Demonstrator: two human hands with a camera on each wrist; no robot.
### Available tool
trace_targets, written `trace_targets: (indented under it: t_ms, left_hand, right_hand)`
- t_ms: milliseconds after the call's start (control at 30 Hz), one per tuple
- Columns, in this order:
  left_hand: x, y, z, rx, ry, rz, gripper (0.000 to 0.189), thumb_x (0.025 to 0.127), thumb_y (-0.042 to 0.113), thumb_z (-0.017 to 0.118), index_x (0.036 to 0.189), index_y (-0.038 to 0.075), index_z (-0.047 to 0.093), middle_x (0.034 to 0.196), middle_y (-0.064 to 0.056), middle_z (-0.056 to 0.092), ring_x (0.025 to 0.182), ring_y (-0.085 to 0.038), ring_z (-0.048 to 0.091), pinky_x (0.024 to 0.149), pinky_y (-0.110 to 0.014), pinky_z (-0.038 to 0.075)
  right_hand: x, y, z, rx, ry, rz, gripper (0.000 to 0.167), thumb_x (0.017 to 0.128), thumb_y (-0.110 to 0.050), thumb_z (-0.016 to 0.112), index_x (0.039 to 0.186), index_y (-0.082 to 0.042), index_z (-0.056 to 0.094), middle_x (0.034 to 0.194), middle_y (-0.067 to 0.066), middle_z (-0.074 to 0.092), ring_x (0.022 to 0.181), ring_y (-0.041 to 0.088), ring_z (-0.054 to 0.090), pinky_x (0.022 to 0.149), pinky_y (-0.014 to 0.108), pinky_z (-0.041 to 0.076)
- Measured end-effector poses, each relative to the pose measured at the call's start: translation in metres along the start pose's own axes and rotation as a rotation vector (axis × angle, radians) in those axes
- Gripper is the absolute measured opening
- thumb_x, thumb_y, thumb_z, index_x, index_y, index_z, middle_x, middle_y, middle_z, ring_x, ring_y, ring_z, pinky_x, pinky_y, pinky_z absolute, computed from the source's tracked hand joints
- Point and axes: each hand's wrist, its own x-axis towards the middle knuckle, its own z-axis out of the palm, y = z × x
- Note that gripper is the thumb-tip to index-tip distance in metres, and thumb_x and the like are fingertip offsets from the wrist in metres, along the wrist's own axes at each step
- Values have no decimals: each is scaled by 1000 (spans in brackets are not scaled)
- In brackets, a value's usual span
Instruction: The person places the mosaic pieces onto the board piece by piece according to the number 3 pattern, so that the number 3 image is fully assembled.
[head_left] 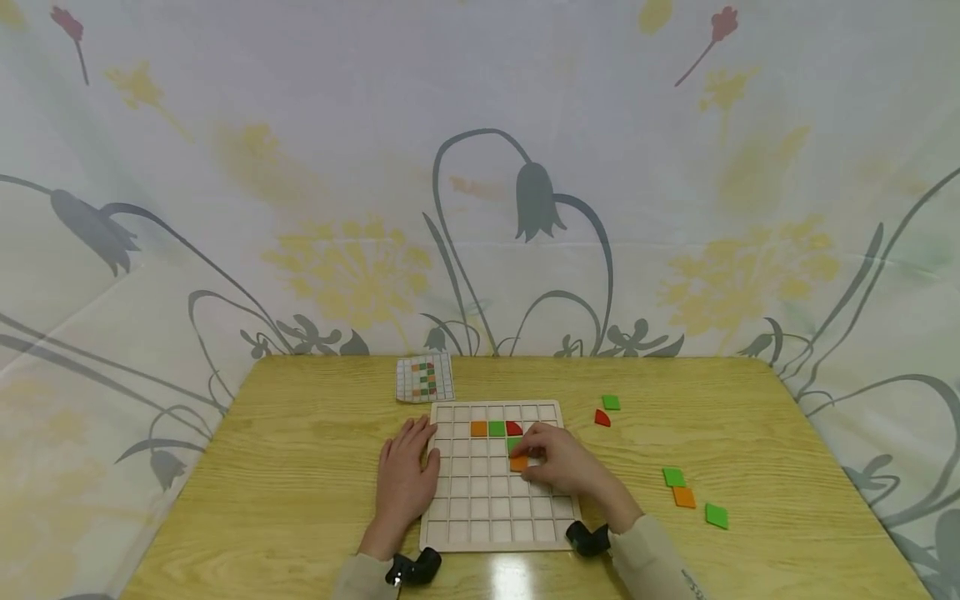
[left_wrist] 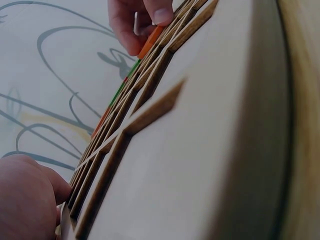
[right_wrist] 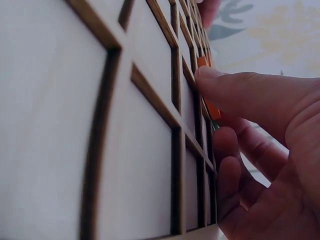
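Note:
A pale wooden grid board [head_left: 480,508] lies on the table. My left hand [head_left: 407,473] rests along its left edge, fingers extended, thumb on the rim. My right hand [head_left: 566,458] pinches an orange square tile [head_left: 518,463] between thumb and fingers, over a cell right of the middle. In the right wrist view the same orange tile [right_wrist: 212,107] stands slightly tilted at the grid. Set in an upper row are an orange square tile [head_left: 478,428], a green square tile [head_left: 497,428] and a red quarter-circle tile [head_left: 513,428]. Below the red one sits another green tile [head_left: 513,445], partly hidden by my fingers.
Behind the board lies a paper card [head_left: 405,379] printed with a coloured grid pattern. To the right are loose tiles: a green one [head_left: 611,402], a red quarter-circle [head_left: 602,417], an orange one [head_left: 684,497] and more green ones. A flowered cloth [head_left: 480,208] hangs behind the table.

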Motion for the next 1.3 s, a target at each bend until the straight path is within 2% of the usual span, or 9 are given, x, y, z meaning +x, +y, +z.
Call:
trace_targets:
  t_ms: [133, 500, 700, 967, 1300]
  left_hand:
    - [0, 0, 1, 7, 12, 5, 36, 95, 11, 61, 130, 3, 65, 142, -13, 56, 136, -36, 43, 107, -65, 27]
    - [1, 0, 1, 0, -3, -8, 36, 96, 12, 61, 130, 4, 65, 143, -12, 55, 137, -35, 43, 108, -64, 26]
    - [1, 1, 1, -6, 5, -1, 36, 95, 10, 62, 130, 3, 65, 142, -13, 56, 136, -36, 43, 107, -65, 26]
    - [0, 1, 0, -12, -27, -34, 37, 96, 12, 60, 132, 5, 64, 145, -11, 53, 140, -34, 40, 110, -63, 23]
    - [0, 0, 0, -13, -23, -32, 37, 97, 13, 60, 133, 4, 63, 145, -12, 53, 139, -34, 40, 110, -63, 23]
  right_hand:
    - [0, 2, -2, 13, -18, -5, 23, 85, -6, 77, 107, -12, 76, 101, -5, 60, 81, 12, 50, 71, 27, 45]
    - [-1, 2, -2, 36, -37, 6, 23, 87, -1, 74, 108, -11, 77, 106, -6, 60, 89, 12, 54, 76, 28, 48]
    - [-2, 4, 0, 27, -29, 30, 24, 87, -2, 74, 108, -13, 77, 103, -7, 59, 86, 11, 53, 74, 27, 46]
    - [-2, -1, -1, 42, -42, 68, 25, 88, -1, 72, 110, -12, 77, 103, -6, 57, 86, 12, 51, 73, 27, 44]
    - [-1, -4, -1, 53, -35, 79, 25, 88, -1, 73, 109, -12, 77, 101, -5, 56, 86, 13, 51, 73, 27, 44]
